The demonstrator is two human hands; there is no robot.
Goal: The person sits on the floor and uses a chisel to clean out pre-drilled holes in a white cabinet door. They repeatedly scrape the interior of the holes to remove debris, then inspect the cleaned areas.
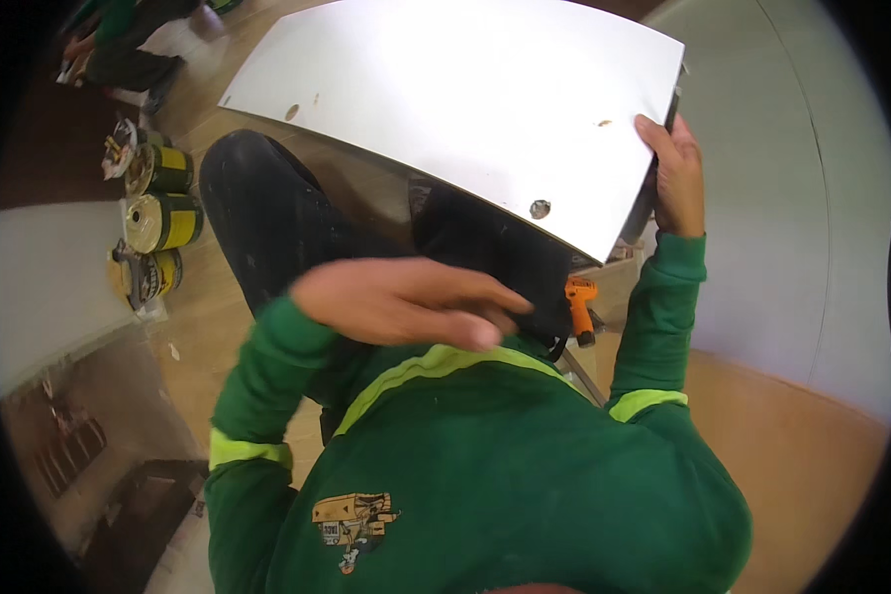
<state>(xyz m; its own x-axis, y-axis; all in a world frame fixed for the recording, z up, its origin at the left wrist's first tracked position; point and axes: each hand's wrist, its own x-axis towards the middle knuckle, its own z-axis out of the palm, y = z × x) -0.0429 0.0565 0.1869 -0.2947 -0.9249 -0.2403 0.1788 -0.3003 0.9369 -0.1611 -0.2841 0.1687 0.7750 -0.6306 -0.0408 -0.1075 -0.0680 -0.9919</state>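
A white board (445, 89) with round holes along its near edge lies tilted in front of me, above my knees. My right hand (678, 173) grips its right edge, thumb on the white face and fingers behind it, where they are hidden. My left hand (416, 299) hovers over my lap, short of the board, slightly blurred. Its fingers are stretched out and nothing shows in them. Below the board's near corner, to the right of my left hand, is an orange and black power drill (581, 305).
Several black and yellow cans (178, 220) stand on the floor at the left. Another person (129, 45) crouches at the far left. A pale wall panel (772, 198) rises close to my right arm. Dark items lie at the lower left.
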